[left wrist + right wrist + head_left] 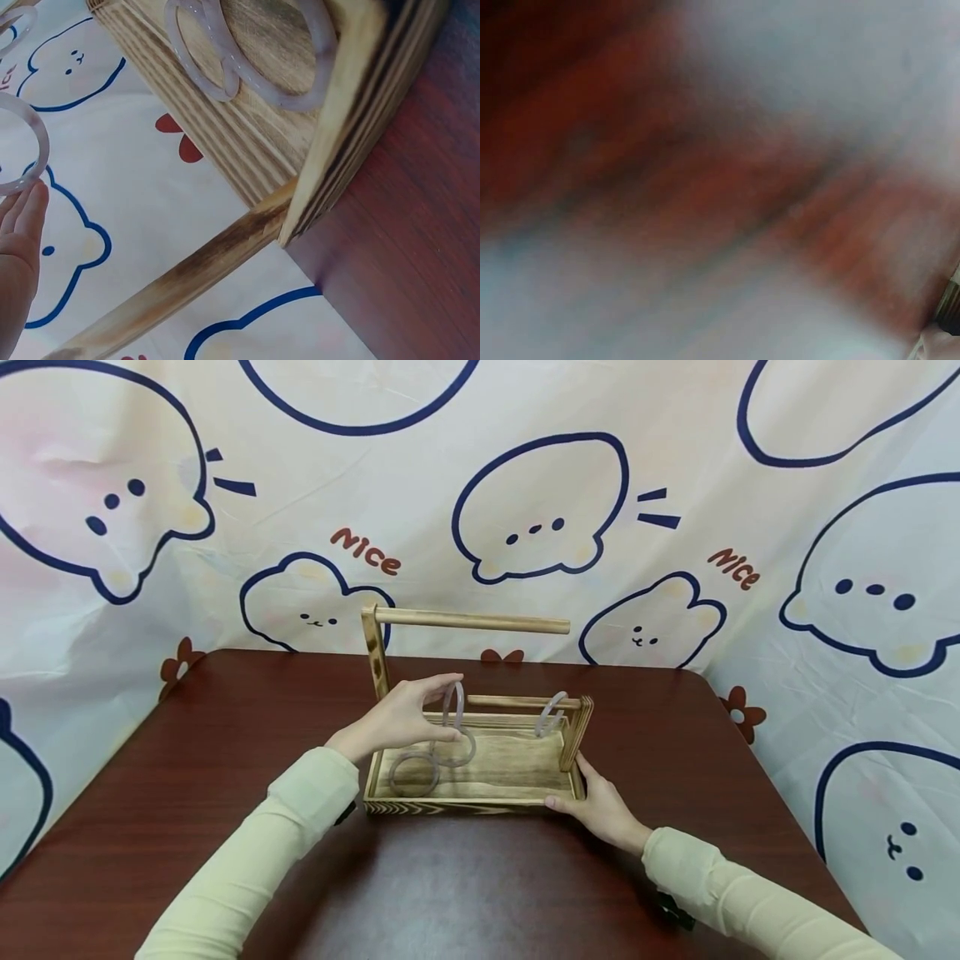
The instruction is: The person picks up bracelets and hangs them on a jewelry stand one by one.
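Note:
My left hand (pixel 397 718) pinches a pale translucent bangle (pixel 459 700) between thumb and fingers, holding it upright over the left half of a wooden jewelry stand (pixel 510 760). In the left wrist view the same bangle (pixel 41 146) rises from the fingertips. Two more bangles lie in the stand's tray, one bangle (pixel 414 795) at the left and the other overlapping it. Another bangle (pixel 551 714) hangs on the lower rod (pixel 506 702) near its right end. With thumb in front and fingers behind the short post, my right hand (pixel 603 806) grips the tray's right end.
The stand's tall left post (pixel 375 652) carries an upper rod (pixel 472 621) whose right end is free. A dark red-brown table (pixel 465 885) lies underneath. Behind it hangs a cartoon-printed cloth (pixel 420 493). The right wrist view is mostly blurred.

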